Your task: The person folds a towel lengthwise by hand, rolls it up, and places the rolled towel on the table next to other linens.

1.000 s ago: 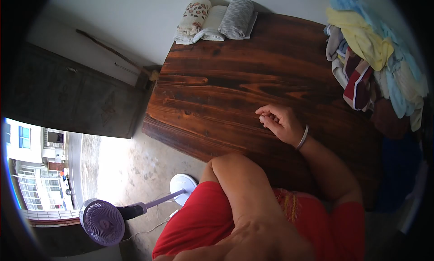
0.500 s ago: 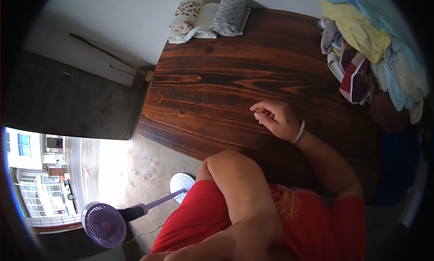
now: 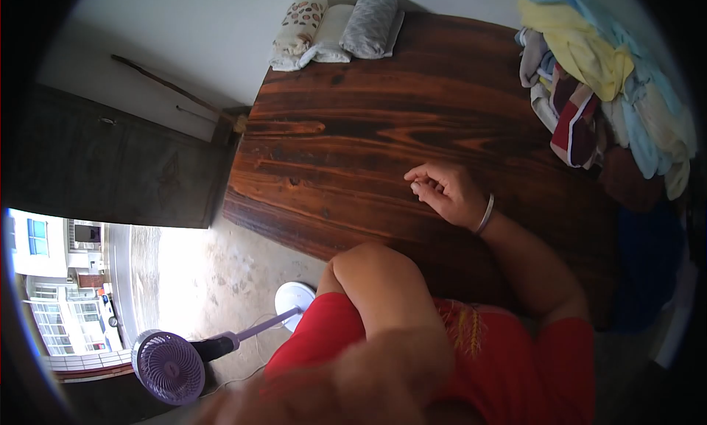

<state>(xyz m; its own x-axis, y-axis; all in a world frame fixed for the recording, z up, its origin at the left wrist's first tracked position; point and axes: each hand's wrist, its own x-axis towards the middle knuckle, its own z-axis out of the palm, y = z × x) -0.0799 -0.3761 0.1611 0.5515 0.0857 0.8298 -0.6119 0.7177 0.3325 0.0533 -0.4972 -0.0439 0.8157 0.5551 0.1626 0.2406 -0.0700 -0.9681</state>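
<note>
My right hand (image 3: 448, 194), with a silvery bracelet (image 3: 486, 213) at its wrist, rests on the dark wooden table (image 3: 339, 160). Its fingers are loosely curled in and closed, with nothing visible in them. My left arm is bent, its elbow by the table's near edge and its forearm coming back toward the camera. Blurred and very close, my left hand (image 3: 324, 388) is at the bottom of the view, in front of the red clothing (image 3: 515, 351); its fingers cannot be made out.
Rolled towels (image 3: 368, 26) lie at the table's far left corner. A heap of mixed cloths (image 3: 589, 64) is on the right. A purple fan (image 3: 169, 366) stands at lower left, near an open doorway. A stick (image 3: 166, 85) leans on the wall.
My left hand has come up closer to the camera and is now more blurred. My right hand has kept its curled pose on the table. The view has shifted slightly.
</note>
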